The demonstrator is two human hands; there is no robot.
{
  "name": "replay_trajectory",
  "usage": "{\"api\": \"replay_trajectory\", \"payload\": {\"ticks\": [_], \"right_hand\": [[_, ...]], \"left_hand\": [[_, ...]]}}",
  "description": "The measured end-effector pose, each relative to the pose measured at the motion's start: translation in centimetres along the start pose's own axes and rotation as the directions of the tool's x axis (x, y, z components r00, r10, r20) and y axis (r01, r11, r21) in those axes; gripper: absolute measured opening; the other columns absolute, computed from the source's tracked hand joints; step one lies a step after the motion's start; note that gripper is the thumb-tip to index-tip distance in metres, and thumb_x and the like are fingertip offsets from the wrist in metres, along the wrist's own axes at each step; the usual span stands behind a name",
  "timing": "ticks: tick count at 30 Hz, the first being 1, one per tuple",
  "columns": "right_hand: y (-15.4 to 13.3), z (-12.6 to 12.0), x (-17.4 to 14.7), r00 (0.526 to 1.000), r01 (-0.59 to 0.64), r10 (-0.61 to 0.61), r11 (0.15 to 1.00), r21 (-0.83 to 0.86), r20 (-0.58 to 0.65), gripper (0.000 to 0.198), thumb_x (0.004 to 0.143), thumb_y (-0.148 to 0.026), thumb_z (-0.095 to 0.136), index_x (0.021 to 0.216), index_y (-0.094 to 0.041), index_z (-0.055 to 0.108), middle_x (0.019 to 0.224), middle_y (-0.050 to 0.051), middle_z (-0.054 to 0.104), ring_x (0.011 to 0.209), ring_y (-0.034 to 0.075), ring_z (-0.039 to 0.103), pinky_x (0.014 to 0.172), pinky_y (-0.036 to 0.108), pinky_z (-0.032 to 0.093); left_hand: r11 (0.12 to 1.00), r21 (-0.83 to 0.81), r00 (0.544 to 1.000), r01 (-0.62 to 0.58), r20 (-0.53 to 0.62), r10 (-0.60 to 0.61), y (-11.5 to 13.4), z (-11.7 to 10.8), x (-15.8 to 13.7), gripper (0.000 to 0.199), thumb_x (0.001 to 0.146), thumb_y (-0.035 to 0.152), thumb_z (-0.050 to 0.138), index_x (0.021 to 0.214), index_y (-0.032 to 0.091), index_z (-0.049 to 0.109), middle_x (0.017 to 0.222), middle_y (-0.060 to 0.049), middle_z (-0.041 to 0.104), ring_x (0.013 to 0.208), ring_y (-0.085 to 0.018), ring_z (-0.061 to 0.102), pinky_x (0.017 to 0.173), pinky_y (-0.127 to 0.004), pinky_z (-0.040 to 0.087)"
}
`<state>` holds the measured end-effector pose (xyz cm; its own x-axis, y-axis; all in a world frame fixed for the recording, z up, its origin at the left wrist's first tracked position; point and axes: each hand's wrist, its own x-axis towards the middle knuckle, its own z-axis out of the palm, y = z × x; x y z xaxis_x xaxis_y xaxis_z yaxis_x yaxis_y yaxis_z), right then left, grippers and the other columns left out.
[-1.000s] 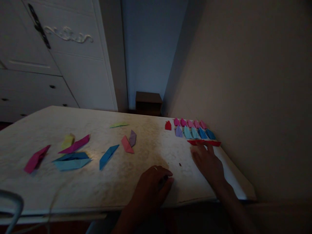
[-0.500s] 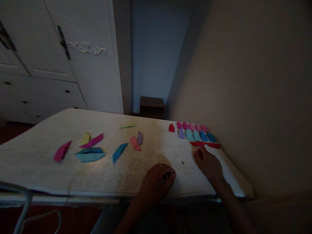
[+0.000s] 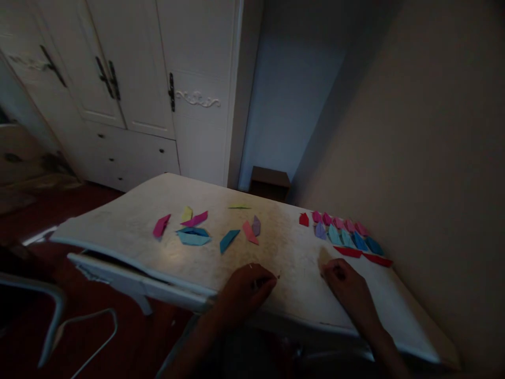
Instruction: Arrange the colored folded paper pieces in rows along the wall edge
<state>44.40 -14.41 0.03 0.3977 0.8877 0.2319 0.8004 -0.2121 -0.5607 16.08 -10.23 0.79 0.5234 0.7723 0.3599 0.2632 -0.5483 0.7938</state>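
My left hand (image 3: 250, 287) is just above the table near its front edge, thumb and fingers pinched together; a small dark speck shows at the fingertips, too small to name. Curled fingers close my right hand (image 3: 349, 289) over the table, and whatever may be in them is hidden. Beyond it lie two red folded paper pieces (image 3: 347, 251). Nearest to my left hand are a pink folded paper piece (image 3: 250, 232), a purple one (image 3: 256, 225) and a blue one (image 3: 229, 240). Neither hand touches these papers.
Rows of pink (image 3: 338, 223), light blue (image 3: 347, 238) and blue folded papers stand by the wall, beside a red one (image 3: 303, 219). Magenta (image 3: 161, 225), yellow and blue pieces lie left on the white table (image 3: 130, 226). A metal frame (image 3: 59, 302) stands at lower left.
The view has turned left. Against the table, both hands have moved left: my left hand nearer the pink paper, my right hand away from the red pieces. The papers lie as before.
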Motion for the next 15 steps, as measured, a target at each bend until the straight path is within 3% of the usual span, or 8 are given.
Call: {"api": "replay_trajectory", "payload": {"ticks": [4,8,12,15], "right_hand": [[-2.7,2.2,-0.5,0.995,0.072,-0.081,0.988,0.138,0.06,0.028,0.081,-0.051,0.051,0.074,-0.024,0.058,0.07,0.003,0.069,0.066,0.022,0.065,0.063,0.031,0.048],[-6.2,4.5,-1.4,0.974,0.129,-0.164,0.968,0.214,0.155,0.031,0.083,-0.052,0.05,0.075,-0.024,0.061,0.068,0.002,0.067,0.063,0.021,0.064,0.06,0.029,0.048],[-9.5,6.3,-2.3,0.937,0.159,-0.218,0.961,0.225,0.272,0.031,0.085,-0.05,0.047,0.079,-0.024,0.063,0.07,0.002,0.069,0.063,0.02,0.064,0.059,0.029,0.045],[-11.1,7.1,-2.6,0.914,0.19,-0.254,0.957,0.217,0.318,0.033,0.086,-0.05,0.046,0.08,-0.023,0.064,0.07,0.003,0.069,0.063,0.02,0.064,0.06,0.029,0.044]], "left_hand": [[0.996,0.067,0.989,0.062,-0.138,-0.052,-1.2,-4.5,-0.8,0.023,0.092,0.031,0.052,0.089,0.016,0.07,0.079,-0.003,0.069,0.07,-0.013,0.06,0.067,-0.024,0.046],[0.97,0.174,0.939,0.167,-0.327,-0.103,-3.5,-9.9,-2.2,0.028,0.091,0.038,0.051,0.091,0.017,0.069,0.083,-0.003,0.069,0.073,-0.015,0.061,0.067,-0.025,0.046],[0.884,0.224,0.789,0.409,-0.573,-0.22,-6.7,-14.7,-3.7,0.031,0.088,0.042,0.052,0.093,0.016,0.069,0.086,-0.004,0.07,0.071,-0.016,0.06,0.068,-0.027,0.047],[0.807,0.255,0.698,0.533,-0.671,-0.249,-8.8,-17.0,-4.1,0.037,0.082,0.046,0.055,0.097,0.015,0.067,0.092,-0.007,0.07,0.08,-0.021,0.063,0.073,-0.031,0.05]]}}
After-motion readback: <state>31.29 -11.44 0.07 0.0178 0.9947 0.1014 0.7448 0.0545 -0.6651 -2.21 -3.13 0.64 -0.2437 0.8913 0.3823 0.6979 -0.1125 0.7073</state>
